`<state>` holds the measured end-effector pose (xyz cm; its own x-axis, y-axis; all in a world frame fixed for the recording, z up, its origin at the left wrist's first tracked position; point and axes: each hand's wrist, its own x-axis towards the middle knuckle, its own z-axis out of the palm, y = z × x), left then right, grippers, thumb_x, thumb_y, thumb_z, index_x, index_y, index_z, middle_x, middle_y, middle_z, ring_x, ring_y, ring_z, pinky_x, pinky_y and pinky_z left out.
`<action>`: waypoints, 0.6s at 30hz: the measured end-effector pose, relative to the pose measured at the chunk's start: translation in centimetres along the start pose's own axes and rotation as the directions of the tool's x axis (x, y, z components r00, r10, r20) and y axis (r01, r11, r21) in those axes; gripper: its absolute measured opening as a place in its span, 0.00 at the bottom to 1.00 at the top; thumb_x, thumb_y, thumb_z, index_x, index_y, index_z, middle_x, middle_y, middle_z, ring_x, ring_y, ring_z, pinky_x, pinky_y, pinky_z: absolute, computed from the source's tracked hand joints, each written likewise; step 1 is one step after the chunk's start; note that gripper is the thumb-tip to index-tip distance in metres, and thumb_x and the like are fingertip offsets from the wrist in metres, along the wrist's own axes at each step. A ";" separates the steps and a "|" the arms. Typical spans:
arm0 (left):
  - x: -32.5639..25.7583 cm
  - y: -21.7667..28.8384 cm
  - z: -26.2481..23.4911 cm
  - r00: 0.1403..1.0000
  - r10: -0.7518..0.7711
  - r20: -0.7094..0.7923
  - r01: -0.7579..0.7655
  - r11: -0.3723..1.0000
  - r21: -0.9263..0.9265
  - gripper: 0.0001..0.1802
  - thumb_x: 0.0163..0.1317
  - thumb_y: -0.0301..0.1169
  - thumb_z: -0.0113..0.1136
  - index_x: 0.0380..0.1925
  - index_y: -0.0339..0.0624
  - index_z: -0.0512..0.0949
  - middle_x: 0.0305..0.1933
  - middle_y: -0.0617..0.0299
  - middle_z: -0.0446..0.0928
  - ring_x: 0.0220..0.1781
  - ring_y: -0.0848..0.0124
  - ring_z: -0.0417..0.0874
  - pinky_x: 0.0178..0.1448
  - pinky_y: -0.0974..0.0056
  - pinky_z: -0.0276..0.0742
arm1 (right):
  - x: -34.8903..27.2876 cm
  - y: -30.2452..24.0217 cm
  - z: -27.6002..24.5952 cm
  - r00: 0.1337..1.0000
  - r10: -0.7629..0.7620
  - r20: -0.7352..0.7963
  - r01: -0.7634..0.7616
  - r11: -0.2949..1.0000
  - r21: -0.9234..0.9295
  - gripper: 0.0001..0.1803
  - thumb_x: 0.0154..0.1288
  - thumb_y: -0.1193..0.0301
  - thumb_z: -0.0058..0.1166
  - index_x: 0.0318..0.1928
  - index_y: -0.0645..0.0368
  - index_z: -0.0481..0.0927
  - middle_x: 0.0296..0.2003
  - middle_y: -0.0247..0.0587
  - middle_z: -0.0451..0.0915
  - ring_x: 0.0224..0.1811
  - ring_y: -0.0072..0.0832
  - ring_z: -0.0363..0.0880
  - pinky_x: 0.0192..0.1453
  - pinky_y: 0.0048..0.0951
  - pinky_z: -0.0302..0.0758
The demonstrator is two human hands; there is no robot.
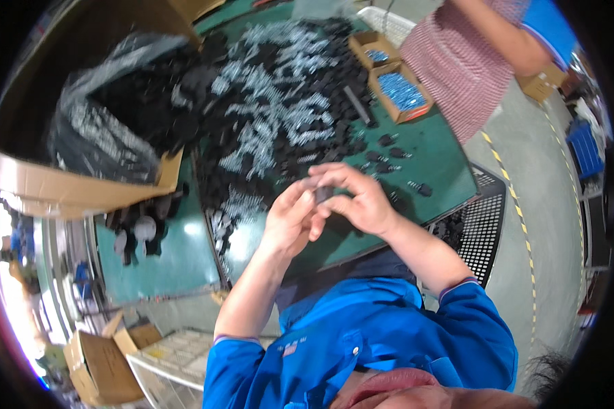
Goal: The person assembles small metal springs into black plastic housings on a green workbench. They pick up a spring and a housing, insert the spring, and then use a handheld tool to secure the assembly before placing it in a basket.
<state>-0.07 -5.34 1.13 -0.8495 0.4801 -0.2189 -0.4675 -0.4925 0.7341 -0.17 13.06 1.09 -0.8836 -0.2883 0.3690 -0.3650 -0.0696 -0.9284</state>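
1 open carton (pixel 61 183): far left, plastic bag (pixel 82 129) inside.
Left hand (pixel 290 218): curled nearly closed, fingertips on the dark part (pixel 324 195).
Dark part: between the 2 hands, above the green table (pixel 447 160).
Right hand (pixel 363 204): half-curled, thumb and fingers gripping the same part.
2 small boxes (pixel 416 112): blue pieces (pixel 399 92) inside.

table (pixel 450 157): green | small part (pixel 323 195): black | shirt (pixel 361 313): blue | floor tape (pixel 516 204): yellow-black stripes

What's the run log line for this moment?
left hand: holding dark part | right hand: holding same part | table: silvery springs, black parts, small blue pieces
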 end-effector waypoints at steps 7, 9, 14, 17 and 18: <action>0.2 -1.1 -1.2 0.986 -0.135 0.093 0.149 0.975 -0.162 0.22 0.70 0.51 0.54 0.45 0.42 0.71 0.23 0.60 0.77 0.15 0.73 0.73 0.16 0.72 0.65 | -0.1 0.4 -0.1 0.998 -0.059 -0.033 0.054 0.988 -0.147 0.16 0.60 0.70 0.65 0.47 0.60 0.79 0.48 0.44 0.82 0.49 0.39 0.82 0.54 0.36 0.77; 0.0 -1.7 -1.0 0.981 -0.189 0.034 0.191 0.979 -0.076 0.26 0.69 0.56 0.52 0.44 0.41 0.71 0.23 0.60 0.77 0.15 0.74 0.72 0.16 0.73 0.63 | -0.8 0.1 -0.4 0.998 -0.063 0.003 0.061 0.962 -0.266 0.15 0.61 0.73 0.64 0.47 0.61 0.78 0.48 0.46 0.82 0.51 0.37 0.81 0.57 0.35 0.76; -1.1 -0.2 0.3 0.991 -0.133 -0.004 0.131 0.971 0.201 0.22 0.71 0.50 0.55 0.47 0.41 0.75 0.23 0.59 0.77 0.15 0.77 0.68 0.19 0.74 0.59 | -0.4 -3.5 -5.7 0.977 -0.159 -0.142 -0.045 0.494 -0.868 0.15 0.52 0.73 0.67 0.42 0.52 0.80 0.36 0.38 0.81 0.42 0.41 0.79 0.46 0.39 0.77; -1.7 0.8 -0.1 0.999 -0.040 0.037 0.015 0.849 0.528 0.11 0.68 0.35 0.63 0.41 0.40 0.77 0.25 0.61 0.79 0.19 0.79 0.73 0.22 0.75 0.65 | -1.2 -4.2 -10.7 0.983 0.062 -0.174 -0.173 -0.017 -0.985 0.11 0.51 0.71 0.66 0.34 0.57 0.78 0.30 0.39 0.82 0.40 0.38 0.79 0.43 0.39 0.75; -1.7 0.8 0.0 0.998 0.009 0.059 -0.044 0.772 0.635 0.10 0.66 0.34 0.65 0.39 0.39 0.77 0.26 0.63 0.80 0.20 0.80 0.75 0.23 0.75 0.68 | -1.4 -3.6 -11.5 0.980 0.089 -0.176 -0.169 -0.080 -0.982 0.11 0.51 0.70 0.66 0.33 0.56 0.78 0.29 0.38 0.82 0.39 0.37 0.80 0.42 0.39 0.75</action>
<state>1.03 -6.55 2.09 -0.8377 0.5175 -0.1745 -0.1682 0.0595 0.9840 -0.99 24.68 4.46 -0.9503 -0.1212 0.2868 -0.1100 0.9924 0.0550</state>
